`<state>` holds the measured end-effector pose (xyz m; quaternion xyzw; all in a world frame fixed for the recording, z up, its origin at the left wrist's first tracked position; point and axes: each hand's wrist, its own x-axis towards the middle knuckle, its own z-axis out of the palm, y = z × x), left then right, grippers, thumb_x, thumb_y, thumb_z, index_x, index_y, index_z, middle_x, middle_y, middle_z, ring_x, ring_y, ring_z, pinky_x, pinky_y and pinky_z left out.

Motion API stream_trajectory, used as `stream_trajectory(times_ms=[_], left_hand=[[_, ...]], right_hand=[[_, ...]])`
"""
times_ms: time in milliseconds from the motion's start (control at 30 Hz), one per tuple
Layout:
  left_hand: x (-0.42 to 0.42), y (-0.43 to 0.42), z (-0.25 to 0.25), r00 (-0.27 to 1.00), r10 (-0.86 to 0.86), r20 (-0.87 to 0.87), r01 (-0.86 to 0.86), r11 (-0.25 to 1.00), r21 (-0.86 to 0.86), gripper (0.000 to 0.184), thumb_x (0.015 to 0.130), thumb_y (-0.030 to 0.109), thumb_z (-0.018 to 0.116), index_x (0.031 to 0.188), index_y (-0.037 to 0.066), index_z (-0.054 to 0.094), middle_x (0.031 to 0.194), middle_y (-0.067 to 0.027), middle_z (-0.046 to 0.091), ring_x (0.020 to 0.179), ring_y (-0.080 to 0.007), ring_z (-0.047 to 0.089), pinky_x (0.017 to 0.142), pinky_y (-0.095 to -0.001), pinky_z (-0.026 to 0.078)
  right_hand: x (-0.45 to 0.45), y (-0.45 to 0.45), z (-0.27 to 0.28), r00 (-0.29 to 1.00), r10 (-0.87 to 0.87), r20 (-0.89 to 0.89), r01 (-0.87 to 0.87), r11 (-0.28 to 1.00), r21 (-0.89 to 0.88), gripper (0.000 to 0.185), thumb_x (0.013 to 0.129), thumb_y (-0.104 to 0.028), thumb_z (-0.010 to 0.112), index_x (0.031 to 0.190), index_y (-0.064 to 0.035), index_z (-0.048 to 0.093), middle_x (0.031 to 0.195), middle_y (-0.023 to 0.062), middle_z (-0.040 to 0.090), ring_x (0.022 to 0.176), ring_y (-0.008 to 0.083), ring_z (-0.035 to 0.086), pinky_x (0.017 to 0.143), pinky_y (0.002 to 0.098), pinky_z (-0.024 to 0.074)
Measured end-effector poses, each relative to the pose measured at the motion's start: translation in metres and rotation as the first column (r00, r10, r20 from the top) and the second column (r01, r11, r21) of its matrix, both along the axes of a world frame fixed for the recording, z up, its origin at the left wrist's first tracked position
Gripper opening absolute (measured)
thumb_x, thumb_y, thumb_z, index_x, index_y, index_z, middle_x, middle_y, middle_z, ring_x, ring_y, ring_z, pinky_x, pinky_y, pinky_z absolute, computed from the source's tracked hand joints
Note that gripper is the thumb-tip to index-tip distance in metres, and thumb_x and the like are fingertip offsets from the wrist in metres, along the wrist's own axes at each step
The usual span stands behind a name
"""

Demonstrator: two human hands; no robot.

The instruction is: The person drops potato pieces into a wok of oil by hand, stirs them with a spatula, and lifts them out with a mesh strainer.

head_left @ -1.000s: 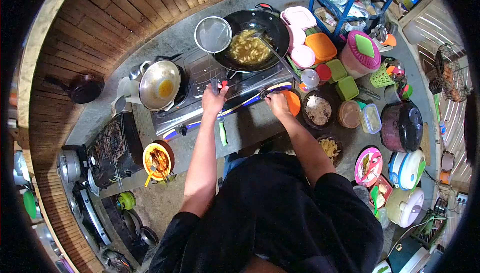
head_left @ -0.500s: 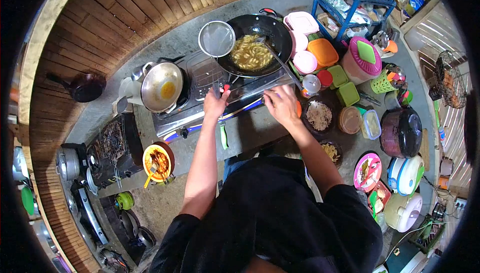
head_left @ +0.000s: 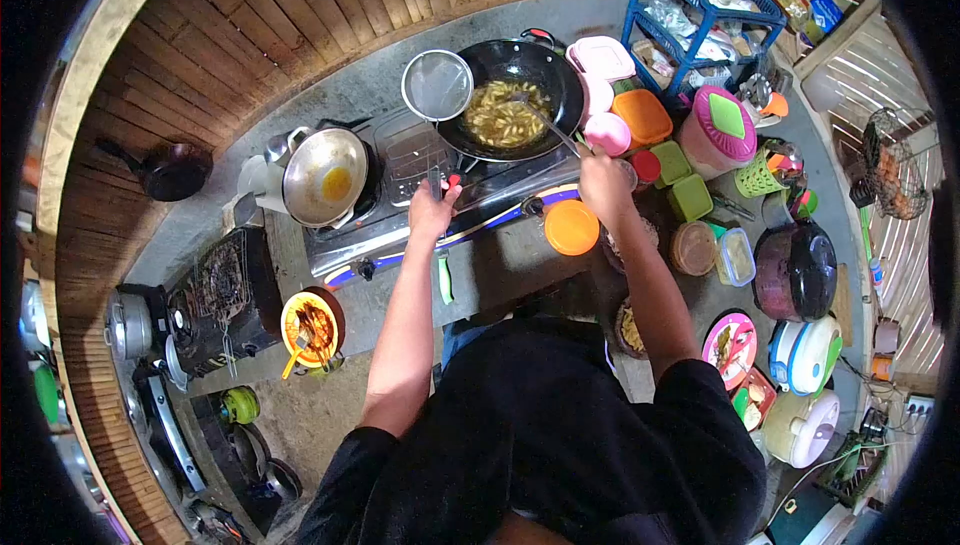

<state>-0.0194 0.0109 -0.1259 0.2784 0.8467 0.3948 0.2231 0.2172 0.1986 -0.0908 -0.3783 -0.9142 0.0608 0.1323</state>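
Note:
My left hand is closed round the handle of a round wire strainer, whose mesh overlaps the left rim of a black wok. Pale pieces of food lie in oil inside the wok. At the wok's lower right, my right hand is closed on the handle end of a metal spatula, and the spatula's head is down among the food. Under both hands runs the front of the gas stove. An orange lid lies just left of my right wrist.
A light metal pan with yellow oil sits on the left burner. Pink, orange and green containers crowd the wok's right side. An orange bowl of red sauce stands lower left. A green-handled knife lies near my left forearm.
My right hand has left the stove's knob, moved up and right, and taken hold of the spatula's handle. The strainer has shifted slightly right and down in view.

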Motion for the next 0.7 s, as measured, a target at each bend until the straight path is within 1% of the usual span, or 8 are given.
stream_trajectory(times_ms=[133,233,300,367,400,533,600,700], left_hand=[[-0.002,-0.001,-0.003,1.000,-0.004,0.018,0.004,1.000,0.009,0.035,0.084,0.032,0.073,0.097,0.005,0.056,0.070,-0.0087,0.066,0.057,-0.0193,0.067,0.060,-0.0346,0.051],[-0.005,-0.001,-0.007,1.000,-0.016,0.001,0.016,1.000,0.006,0.035,0.084,0.031,0.073,0.098,0.004,0.056,0.071,-0.0093,0.067,0.057,-0.0194,0.067,0.060,-0.0342,0.051],[-0.007,0.000,-0.010,1.000,-0.014,0.020,0.014,1.000,-0.002,0.035,0.084,0.031,0.073,0.098,0.004,0.056,0.071,-0.0096,0.067,0.057,-0.0195,0.068,0.060,-0.0341,0.051],[-0.006,-0.001,-0.008,0.999,-0.010,0.040,0.011,1.000,-0.013,0.035,0.084,0.032,0.073,0.099,0.004,0.056,0.072,-0.0099,0.067,0.057,-0.0195,0.068,0.060,-0.0340,0.051],[-0.004,-0.001,-0.006,0.999,-0.008,0.047,0.008,1.000,-0.002,0.033,0.084,0.029,0.073,0.097,0.004,0.055,0.074,-0.0094,0.067,0.056,-0.0181,0.067,0.057,-0.0330,0.050],[-0.007,0.001,-0.010,0.999,0.013,0.030,-0.012,1.000,-0.016,0.031,0.085,0.027,0.073,0.095,0.005,0.054,0.076,-0.0088,0.067,0.056,-0.0167,0.066,0.055,-0.0316,0.049],[-0.007,0.000,-0.011,0.999,0.007,0.037,-0.006,1.000,-0.013,0.031,0.084,0.027,0.073,0.095,0.005,0.054,0.076,-0.0086,0.067,0.056,-0.0167,0.066,0.055,-0.0317,0.049],[-0.005,0.000,-0.008,0.999,-0.007,0.037,0.007,1.000,0.007,0.031,0.084,0.027,0.073,0.096,0.005,0.054,0.075,-0.0086,0.067,0.055,-0.0167,0.066,0.055,-0.0319,0.049]], right_hand=[[0.014,0.001,0.022,0.988,0.012,-0.152,-0.033,0.991,-0.133,0.036,0.080,-0.007,0.055,0.115,-0.0046,0.064,0.092,0.0218,0.066,0.080,0.0392,0.066,0.072,0.0492,0.0519],[0.023,0.016,0.028,0.970,0.021,-0.243,-0.070,0.979,-0.193,0.034,0.083,-0.010,0.054,0.115,-0.0071,0.063,0.087,0.0222,0.066,0.081,0.0412,0.064,0.073,0.0505,0.0509],[0.020,0.031,0.025,0.973,-0.031,-0.228,-0.014,0.981,-0.192,0.033,0.086,-0.014,0.054,0.118,-0.0067,0.061,0.084,0.0242,0.065,0.082,0.0424,0.063,0.073,0.0512,0.0499],[0.019,0.044,0.017,0.970,-0.126,-0.210,0.086,0.978,-0.192,0.033,0.091,-0.016,0.053,0.121,-0.0063,0.059,0.094,0.0262,0.065,0.088,0.0435,0.063,0.076,0.0494,0.0492],[0.017,0.040,0.028,0.977,-0.156,-0.145,0.130,0.976,-0.175,0.034,0.092,-0.022,0.052,0.121,-0.0051,0.058,0.092,0.0255,0.065,0.088,0.0438,0.063,0.077,0.0509,0.0483],[0.017,0.055,0.012,0.982,-0.142,-0.124,0.124,0.982,-0.141,0.032,0.093,-0.026,0.051,0.116,-0.0048,0.061,0.090,0.0263,0.065,0.088,0.0439,0.063,0.078,0.0514,0.0478],[0.018,0.059,0.007,0.998,-0.062,-0.021,0.059,0.988,-0.141,0.023,0.089,-0.023,0.056,0.094,-0.0028,0.065,0.083,0.0241,0.065,0.084,0.0402,0.065,0.072,0.0506,0.0502],[0.016,0.059,0.004,0.999,0.032,0.027,-0.025,0.974,-0.224,0.025,0.089,-0.025,0.056,0.087,-0.0026,0.066,0.083,0.0227,0.066,0.087,0.0391,0.065,0.074,0.0501,0.0501]])
